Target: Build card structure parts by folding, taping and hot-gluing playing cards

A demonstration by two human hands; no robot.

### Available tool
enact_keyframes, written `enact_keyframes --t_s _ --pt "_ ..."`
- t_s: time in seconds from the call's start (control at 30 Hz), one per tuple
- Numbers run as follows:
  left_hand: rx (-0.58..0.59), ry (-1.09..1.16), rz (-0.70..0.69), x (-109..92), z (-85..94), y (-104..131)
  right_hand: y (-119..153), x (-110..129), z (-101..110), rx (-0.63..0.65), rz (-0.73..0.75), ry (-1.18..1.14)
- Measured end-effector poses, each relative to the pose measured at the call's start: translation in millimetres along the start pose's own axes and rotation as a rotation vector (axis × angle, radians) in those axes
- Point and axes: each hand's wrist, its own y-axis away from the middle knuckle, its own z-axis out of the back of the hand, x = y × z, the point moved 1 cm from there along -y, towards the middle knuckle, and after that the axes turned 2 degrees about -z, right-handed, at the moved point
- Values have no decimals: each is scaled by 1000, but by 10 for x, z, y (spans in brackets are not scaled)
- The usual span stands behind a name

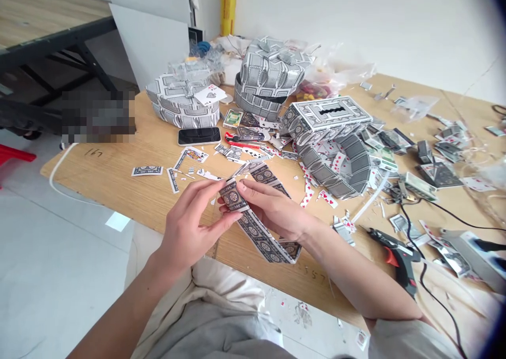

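Note:
Between my hands is a folded band of joined playing cards [261, 236] with dark patterned backs. My left hand [193, 222] pinches its left end, thumb below and fingers above. My right hand [274, 211] grips the same end from the right, its thumb pressed on a card and part of the band looping behind the palm. Beyond my hands lie cut card pieces [148, 171] and a red box cutter [243, 140]. An open ring made of cards [358, 161] sits to the right, with a card-covered box [328, 119] just behind it.
A phone [199, 136] lies on the wooden table [103, 174]. Card-covered boxes [185, 111] and a taller card-covered container [272, 69] stand at the back. A glue gun [399, 256] with a black cord [421, 274] rests at the right, near scattered cards and scraps.

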Motion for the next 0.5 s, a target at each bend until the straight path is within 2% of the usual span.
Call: enact_keyframes --t_s 0.1,0.23,0.5 --pt "45 20 23 25 -4 -11 19 76 40 32 -18 24" --pt "83 40 -16 75 -3 -17 35 146 74 61 -51 35" --pt "129 68 12 222 -37 38 -11 102 154 45 -114 121"
